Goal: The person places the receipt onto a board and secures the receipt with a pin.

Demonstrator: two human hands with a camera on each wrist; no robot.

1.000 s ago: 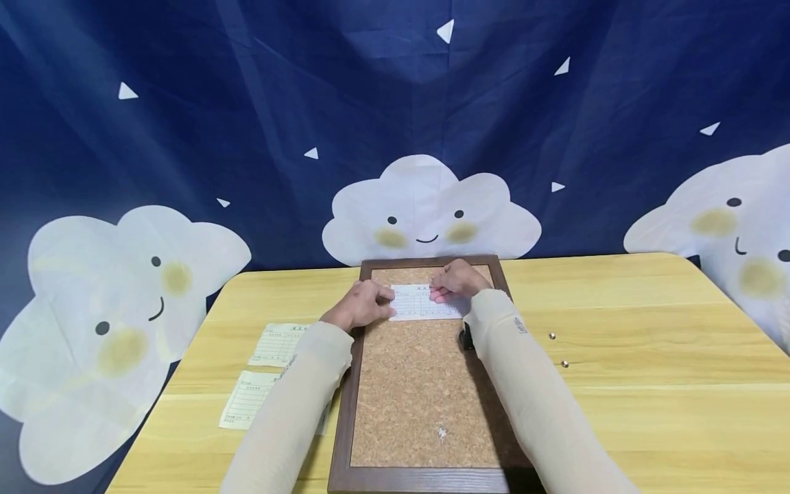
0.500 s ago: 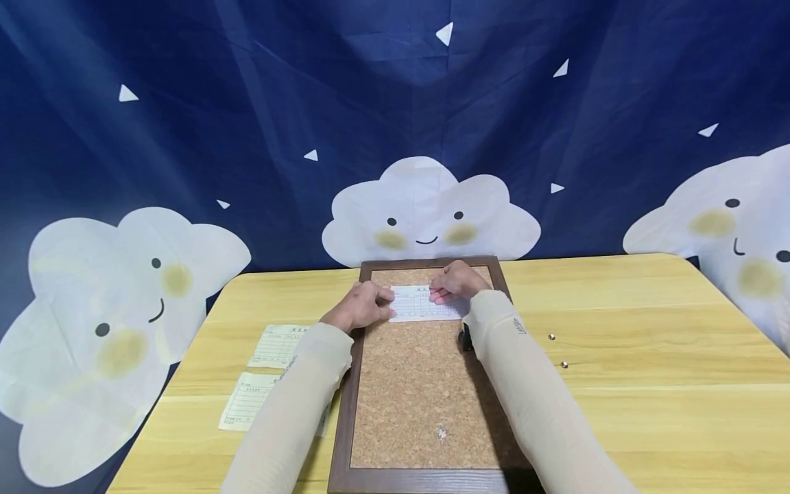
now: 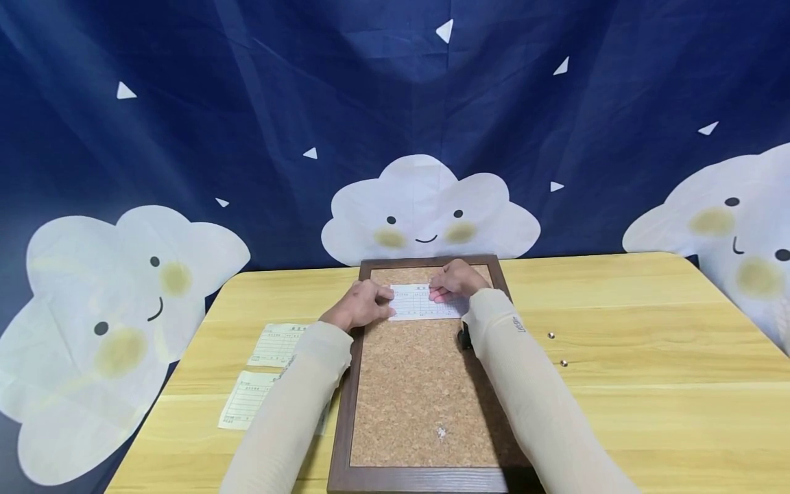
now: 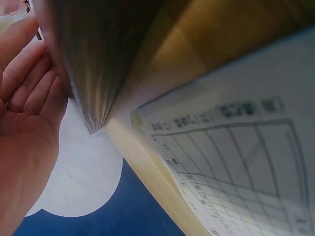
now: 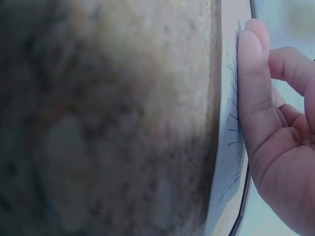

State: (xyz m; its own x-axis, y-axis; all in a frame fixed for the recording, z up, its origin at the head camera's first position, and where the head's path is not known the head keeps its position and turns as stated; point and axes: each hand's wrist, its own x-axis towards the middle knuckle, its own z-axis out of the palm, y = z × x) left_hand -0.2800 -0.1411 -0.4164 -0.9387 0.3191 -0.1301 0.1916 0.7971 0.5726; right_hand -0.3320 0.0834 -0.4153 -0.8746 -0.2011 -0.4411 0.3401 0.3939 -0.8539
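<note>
A white printed form slip lies across the upper part of a brown-framed cork board. My left hand sits over the board's left frame, its fingertips at the slip's left edge. In the left wrist view its fingers extend along the frame. My right hand rests on the slip's right half. In the right wrist view, the right thumb lies straight along the paper, a fingertip beside its tip. Whether anything sits under these tips is hidden.
Two pale yellow form slips lie left of the board, partly beneath the left sleeve. To the right are two small silver thumbtacks. A small whitish mark shows on the lower cork. A blue cloud-print curtain hangs behind the table.
</note>
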